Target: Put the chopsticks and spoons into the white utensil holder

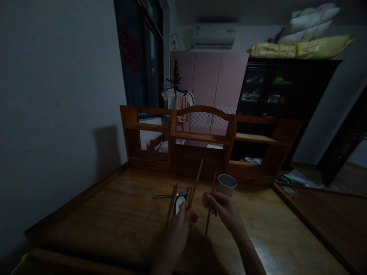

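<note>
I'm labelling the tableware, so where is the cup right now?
In the head view, the cup stands on the wooden tabletop, right of centre, just beyond the right hand and to the right of the wooden chopstick that hand holds.

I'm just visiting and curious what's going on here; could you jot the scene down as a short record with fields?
Left hand: left hand, gripping several wooden sticks and apparently a white spoon
Right hand: right hand, pinching a tilted single-looking stick
Cup: grey cup, upright just beyond the right hand
Partly hidden: metal utensil, behind the left hand's bunch
Surface: wooden table
Behind: wooden shelf unit, pink wardrobe
Light: dim
</note>
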Demonstrator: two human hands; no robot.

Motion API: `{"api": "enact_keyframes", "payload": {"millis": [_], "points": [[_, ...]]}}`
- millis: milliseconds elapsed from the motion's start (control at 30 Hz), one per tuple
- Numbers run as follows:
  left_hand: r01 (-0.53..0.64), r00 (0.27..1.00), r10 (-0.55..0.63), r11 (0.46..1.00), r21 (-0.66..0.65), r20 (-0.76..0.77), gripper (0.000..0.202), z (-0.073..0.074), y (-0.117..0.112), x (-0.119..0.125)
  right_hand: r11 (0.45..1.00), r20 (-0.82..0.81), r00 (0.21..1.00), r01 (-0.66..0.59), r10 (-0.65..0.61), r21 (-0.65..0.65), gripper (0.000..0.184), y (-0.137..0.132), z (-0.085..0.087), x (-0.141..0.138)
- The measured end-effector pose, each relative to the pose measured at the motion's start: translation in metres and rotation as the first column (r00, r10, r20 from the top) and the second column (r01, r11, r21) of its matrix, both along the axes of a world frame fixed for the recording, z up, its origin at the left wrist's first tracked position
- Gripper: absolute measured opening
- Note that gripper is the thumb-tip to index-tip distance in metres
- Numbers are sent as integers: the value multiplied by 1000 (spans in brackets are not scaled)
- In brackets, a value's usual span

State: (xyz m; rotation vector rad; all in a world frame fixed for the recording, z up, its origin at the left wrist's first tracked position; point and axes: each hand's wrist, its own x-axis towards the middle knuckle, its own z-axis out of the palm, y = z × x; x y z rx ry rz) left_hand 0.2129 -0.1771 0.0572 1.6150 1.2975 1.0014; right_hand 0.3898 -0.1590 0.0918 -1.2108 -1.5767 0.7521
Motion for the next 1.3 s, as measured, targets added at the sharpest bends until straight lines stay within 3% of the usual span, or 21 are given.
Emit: {"api": "enact_keyframes", "payload": {"millis": [100,167,333,733,1033,1167,1300], "points": [[91,966,-104,994,64,238,22,-4,-9,12,995,30,999,-19,16,100,34,-16,19,3],[146,944,-166,985,90,286,18,-3,-17,21,986,68,997,-47,37,159,28,-27,29,8],[271,893,-298,954,127,338,19,-6,-27,37,978,134,986,-123,102,167,17,-44,39,21],[285,929,-262,957,-53,262,26,-35,-22,42,982,165,983,-110,85,152,14,-51,19,30],[196,976,-186,977,-79,116,23,-39,-25,41,978,283,950,-170,129,125,8,-60,30,31],[213,969,-199,973,-86,145,21,-43,-24,39,977,308,938,-195,161,84,6,-59,37,31],[183,950,-158,980,-72,271,22,-47,-23,35,981,337,929,-186,156,58,3,-54,39,31]]}}
